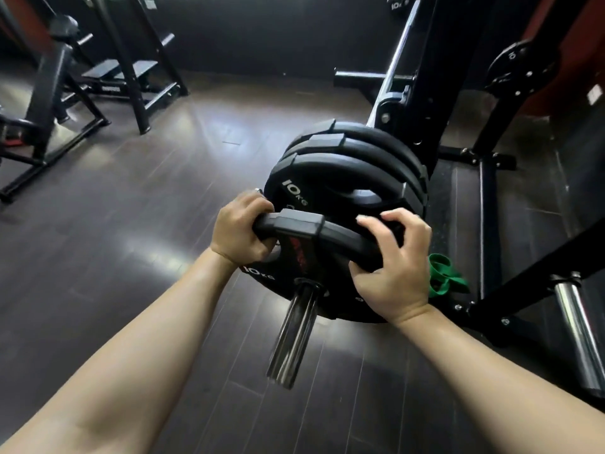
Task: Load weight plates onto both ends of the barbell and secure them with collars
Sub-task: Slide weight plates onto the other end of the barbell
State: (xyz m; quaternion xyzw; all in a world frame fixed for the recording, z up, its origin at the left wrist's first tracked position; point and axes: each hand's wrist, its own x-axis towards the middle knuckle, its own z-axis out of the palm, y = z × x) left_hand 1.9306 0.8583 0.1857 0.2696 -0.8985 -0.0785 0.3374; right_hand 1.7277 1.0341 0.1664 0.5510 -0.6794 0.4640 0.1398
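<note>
head view. step in hand, as i judge it: seating a 10 kg plate on the barbell sleeve. the plate is already threaded on the sleeve, apart from the three plates stacked further in. to do it well: keep the plate square to the sleeve, push evenly with both hands, slide until it sits flush against the stack, fingers out of the closing gap. my left hand is wrapped around the rim at its upper left. my right hand grasps the rim at upper right, thumb under, fingers curled over. no collar visible.
</note>
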